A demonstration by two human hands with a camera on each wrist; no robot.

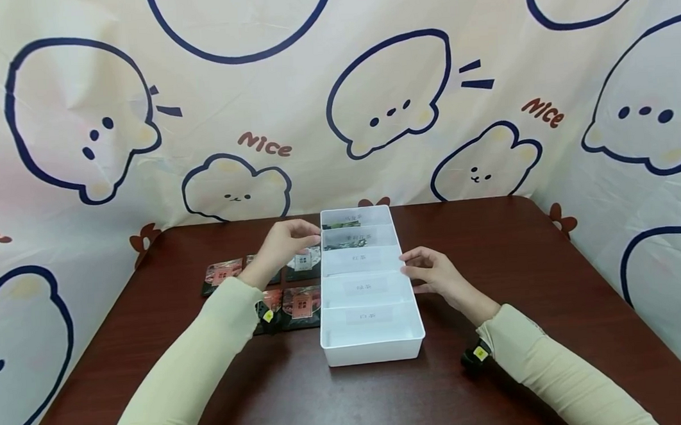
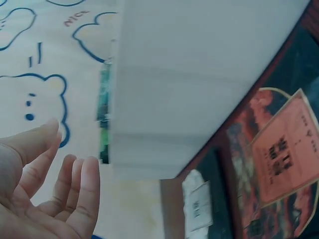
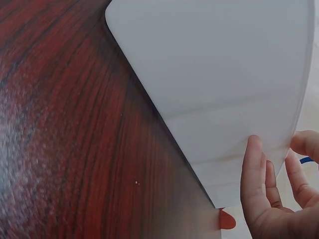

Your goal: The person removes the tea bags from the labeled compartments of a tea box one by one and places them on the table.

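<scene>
A long white divided box (image 1: 373,352) stands on the table, with paper labels in its compartments. Greenish tea packets (image 1: 345,244) show in its two farthest compartments. My left hand (image 1: 279,249) is beside the box's far left rim; in the left wrist view its bent fingers (image 2: 89,186) stand apart from the wall and nothing shows between them. On the other side, my right hand (image 1: 439,276) touches the right rim and wall with extended fingers (image 3: 253,164). Dark tea sachets with red or white labels (image 1: 302,306) lie left of the box, partly hidden by my left arm.
The dark brown wooden table (image 1: 516,254) runs back to a cartoon-printed cloth (image 1: 300,99), which also hangs along both sides. Both wrists carry black straps, such as the right wrist strap (image 1: 475,354).
</scene>
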